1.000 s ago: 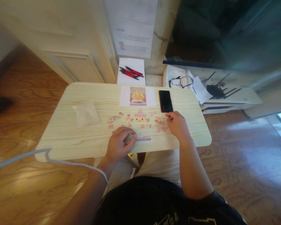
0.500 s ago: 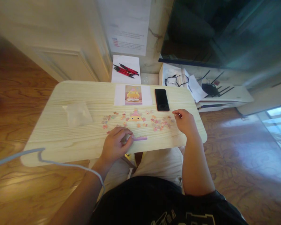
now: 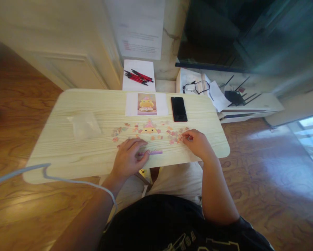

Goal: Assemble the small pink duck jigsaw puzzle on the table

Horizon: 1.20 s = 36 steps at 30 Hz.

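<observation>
My left hand point(image 3: 129, 157) lies on the table with fingers loosely bent and the thumb apart from them. Between thumb and fingers sits the left end of a joined purple strip of puzzle point(image 3: 155, 152). My right hand point(image 3: 197, 142) is closed in a pinch over the right-hand pile of loose jigsaw pieces point(image 3: 173, 136); whatever is between its fingertips is too small to make out. In the middle lies a partly joined jigsaw section point(image 3: 149, 128) with a yellow face and pink top. More loose pieces point(image 3: 116, 132) are scattered to its left.
Behind the puzzle lies a printed reference picture point(image 3: 146, 104) on white paper, with a black phone point(image 3: 179, 109) to its right. A clear plastic bag point(image 3: 85, 126) is at left. Red pens point(image 3: 138, 77) rest on paper beyond the table. A grey cable point(image 3: 78, 183) crosses the left front edge.
My right hand has moved left and toward me, from beside the phone onto the right-hand pile of pieces. My left hand stays by the purple strip. The view has shifted slightly.
</observation>
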Motion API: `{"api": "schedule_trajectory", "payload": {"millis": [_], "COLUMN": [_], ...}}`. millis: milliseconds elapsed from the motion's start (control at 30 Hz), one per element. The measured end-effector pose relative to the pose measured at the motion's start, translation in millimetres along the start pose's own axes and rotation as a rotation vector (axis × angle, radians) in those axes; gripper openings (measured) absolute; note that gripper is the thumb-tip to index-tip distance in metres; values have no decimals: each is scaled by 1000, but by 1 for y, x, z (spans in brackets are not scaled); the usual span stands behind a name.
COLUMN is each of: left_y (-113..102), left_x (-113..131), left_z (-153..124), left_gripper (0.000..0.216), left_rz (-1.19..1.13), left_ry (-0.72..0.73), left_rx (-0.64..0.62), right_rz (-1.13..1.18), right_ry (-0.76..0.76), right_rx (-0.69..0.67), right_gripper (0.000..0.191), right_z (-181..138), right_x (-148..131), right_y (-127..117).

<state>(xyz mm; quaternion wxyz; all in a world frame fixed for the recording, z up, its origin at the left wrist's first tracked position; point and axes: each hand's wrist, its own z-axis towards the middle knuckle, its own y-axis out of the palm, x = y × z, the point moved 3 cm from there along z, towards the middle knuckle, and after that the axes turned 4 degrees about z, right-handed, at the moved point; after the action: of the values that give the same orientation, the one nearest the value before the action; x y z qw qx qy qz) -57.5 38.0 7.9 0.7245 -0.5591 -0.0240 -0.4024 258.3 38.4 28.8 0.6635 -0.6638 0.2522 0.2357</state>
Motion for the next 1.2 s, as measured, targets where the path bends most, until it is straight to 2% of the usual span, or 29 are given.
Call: {"api": "schedule_trajectory", "payload": {"millis": [167, 367, 567, 667, 833, 933, 1067, 1200], "left_y": [-2, -2, 1, 1, -3, -2, 0, 0], "left_x": [3, 5, 6, 7, 11, 15, 19, 19], "left_z": [1, 2, 2, 0, -7, -11, -13, -13], "left_gripper": [34, 45, 48, 43, 17, 7, 8, 13], "left_rz": [-23, -8, 32, 52, 58, 89, 119, 88], "left_ry": [19, 16, 41, 70, 165, 233, 294, 279], "left_rx": [-26, -45, -62, -46, 26, 2, -58, -45], "right_rz": [62, -6, -5, -47, -90, -108, -131, -66], "right_ry": [-28, -13, -26, 3, 26, 27, 18, -90], "right_rx": [-59, -57, -71, -49, -44, -48, -48, -57], "right_gripper": [18, 25, 18, 15, 13, 12, 14, 15], "right_z": [-6, -8, -12, -12, -10, -9, -8, -8], "right_x": [-7, 1, -4, -9, -12, -10, -10, -23], "right_y": [3, -6, 1, 6, 11, 13, 14, 19]}}
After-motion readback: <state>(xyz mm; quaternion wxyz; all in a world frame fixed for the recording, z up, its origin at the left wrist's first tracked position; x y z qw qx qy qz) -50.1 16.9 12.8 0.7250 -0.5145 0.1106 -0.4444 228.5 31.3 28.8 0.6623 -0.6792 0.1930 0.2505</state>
